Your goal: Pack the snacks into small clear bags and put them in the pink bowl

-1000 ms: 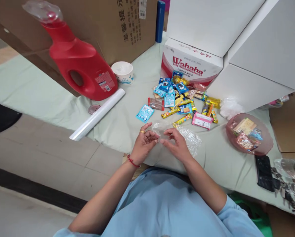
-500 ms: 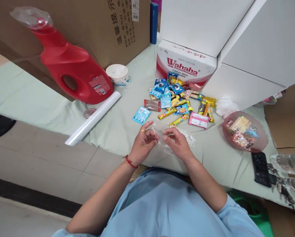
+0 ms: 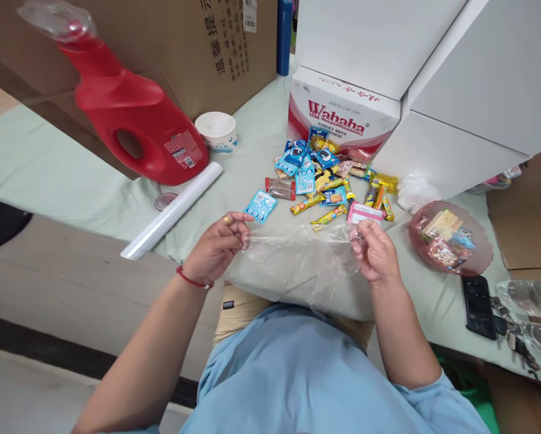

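Observation:
A thin, clear plastic food cover (image 3: 297, 256) is stretched wide between my two hands, with its gathered edge pulled nearly straight. My left hand (image 3: 220, 244) pinches one end between thumb and fingers, the index finger extended. At the other end, my right hand (image 3: 375, 250) is closed on the film. The cover hangs loosely over the front of the cloth-covered table. Just beyond it lie wrapped snacks, among them a light blue packet (image 3: 260, 207), yellow stick packs (image 3: 329, 217) and a pink-and-white pack (image 3: 365, 213) close to my right hand.
At left stand a red jug (image 3: 129, 120) topped with clear film, a paper tub (image 3: 216, 134) and a white roll (image 3: 173, 211). A Wahaha box (image 3: 342, 111) is behind the snacks. To the right are crumpled film (image 3: 417, 191), a pink bowl (image 3: 480, 247), a phone (image 3: 478, 307) and keys (image 3: 517, 343).
My hands have moved apart, left hand leftward and right hand rightward. The clear cover, bunched between them before, is now spread out wide. The view has shifted slightly.

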`<action>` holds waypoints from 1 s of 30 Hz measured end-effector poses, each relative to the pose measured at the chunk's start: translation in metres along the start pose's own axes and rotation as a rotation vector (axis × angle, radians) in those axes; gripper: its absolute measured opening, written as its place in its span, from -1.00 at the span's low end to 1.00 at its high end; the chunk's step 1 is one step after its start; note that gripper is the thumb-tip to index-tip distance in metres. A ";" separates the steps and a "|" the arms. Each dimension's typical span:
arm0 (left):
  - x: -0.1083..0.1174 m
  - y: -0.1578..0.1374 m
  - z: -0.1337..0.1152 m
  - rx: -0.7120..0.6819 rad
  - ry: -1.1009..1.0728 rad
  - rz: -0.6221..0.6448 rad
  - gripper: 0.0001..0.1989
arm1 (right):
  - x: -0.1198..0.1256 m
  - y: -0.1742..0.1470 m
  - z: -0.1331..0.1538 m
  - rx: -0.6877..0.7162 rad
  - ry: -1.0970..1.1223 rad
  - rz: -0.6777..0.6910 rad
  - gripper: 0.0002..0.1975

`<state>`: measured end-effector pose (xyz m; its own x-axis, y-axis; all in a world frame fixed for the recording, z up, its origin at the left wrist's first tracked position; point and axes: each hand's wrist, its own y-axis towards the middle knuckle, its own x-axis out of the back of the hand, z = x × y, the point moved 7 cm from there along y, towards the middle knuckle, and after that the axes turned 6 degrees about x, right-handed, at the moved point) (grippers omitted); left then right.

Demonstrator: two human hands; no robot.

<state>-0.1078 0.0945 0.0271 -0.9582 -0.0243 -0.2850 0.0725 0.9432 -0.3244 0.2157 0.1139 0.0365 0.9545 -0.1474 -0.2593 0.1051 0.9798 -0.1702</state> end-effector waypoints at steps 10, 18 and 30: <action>-0.045 -0.046 -0.027 -0.640 0.560 -0.618 -0.81 | 0.000 0.018 -0.054 -0.038 -0.068 -0.150 -0.54; -0.092 0.000 0.071 -0.410 1.263 -0.118 -0.54 | 0.042 0.054 -0.034 0.175 -0.408 -0.178 -0.64; -0.073 0.009 0.078 -0.373 1.467 -0.071 -0.39 | 0.012 -0.025 0.014 0.852 -1.289 0.461 -0.62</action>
<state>-0.0151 0.0789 -0.0255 -0.3924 0.0576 0.9180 0.1589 0.9873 0.0060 0.2281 0.0897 0.0509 0.4888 -0.0584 0.8705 -0.5462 0.7575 0.3575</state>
